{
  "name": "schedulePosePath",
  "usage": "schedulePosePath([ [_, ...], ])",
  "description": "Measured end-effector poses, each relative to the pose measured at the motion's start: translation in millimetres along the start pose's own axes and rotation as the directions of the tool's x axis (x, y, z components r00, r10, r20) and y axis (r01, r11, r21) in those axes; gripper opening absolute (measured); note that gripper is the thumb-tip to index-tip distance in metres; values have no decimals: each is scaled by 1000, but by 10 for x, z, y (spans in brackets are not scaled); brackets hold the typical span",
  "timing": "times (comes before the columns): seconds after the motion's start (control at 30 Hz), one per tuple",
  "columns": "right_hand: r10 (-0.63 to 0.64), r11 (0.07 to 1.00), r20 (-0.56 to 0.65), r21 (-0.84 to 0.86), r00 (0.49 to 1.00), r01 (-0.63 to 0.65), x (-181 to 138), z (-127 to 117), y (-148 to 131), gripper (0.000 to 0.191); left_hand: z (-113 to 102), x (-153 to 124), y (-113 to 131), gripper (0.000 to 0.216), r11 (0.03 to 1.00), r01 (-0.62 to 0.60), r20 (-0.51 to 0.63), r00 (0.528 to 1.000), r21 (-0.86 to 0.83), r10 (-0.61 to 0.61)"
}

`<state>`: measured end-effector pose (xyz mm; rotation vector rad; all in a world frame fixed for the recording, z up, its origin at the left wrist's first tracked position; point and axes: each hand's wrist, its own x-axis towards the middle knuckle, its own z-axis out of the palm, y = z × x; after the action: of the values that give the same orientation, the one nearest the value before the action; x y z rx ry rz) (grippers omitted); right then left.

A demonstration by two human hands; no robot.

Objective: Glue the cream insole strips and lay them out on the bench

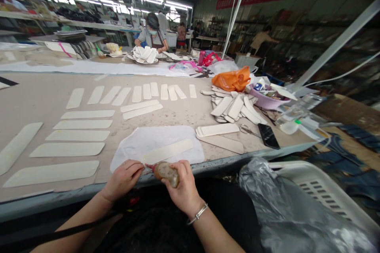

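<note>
My right hand (184, 189) is wrapped round a squat, amber-stained squeeze bottle (166, 173) with a red nozzle, tilted so that the nozzle points left. Close to the nozzle tip, my left hand (126, 178) has its thumb and fingers pinched together; what lies between them, if anything, is hidden. Under both hands' reach a white sheet (124, 148) lies at the table's front edge. On it rests a long cream strip (169, 150), with yellowish marks at its left end near the nozzle.
Several cream strips (71, 149) lie in rows at left. To the right are a strip pile (234, 106), scissors (247, 129), a black phone (268, 136), an orange bag (231, 80) and a purple basin (267, 101). A white crate (323, 193) stands below. Across the table works another person (152, 35).
</note>
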<state>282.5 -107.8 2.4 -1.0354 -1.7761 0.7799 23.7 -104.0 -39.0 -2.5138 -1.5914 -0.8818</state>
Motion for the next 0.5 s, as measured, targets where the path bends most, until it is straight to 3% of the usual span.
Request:
schedulePosePath([
  [0.2, 10, 998, -69, -58, 998, -14, -7, -163, 54, 42, 16, 16, -14, 14, 999, -48, -76, 996, 25, 49],
  [0.5, -19, 934, -294, -347, 956, -89, -21, -640, 339, 35, 15, 43, -15, 14, 996, -93, -81, 992, 16, 94],
])
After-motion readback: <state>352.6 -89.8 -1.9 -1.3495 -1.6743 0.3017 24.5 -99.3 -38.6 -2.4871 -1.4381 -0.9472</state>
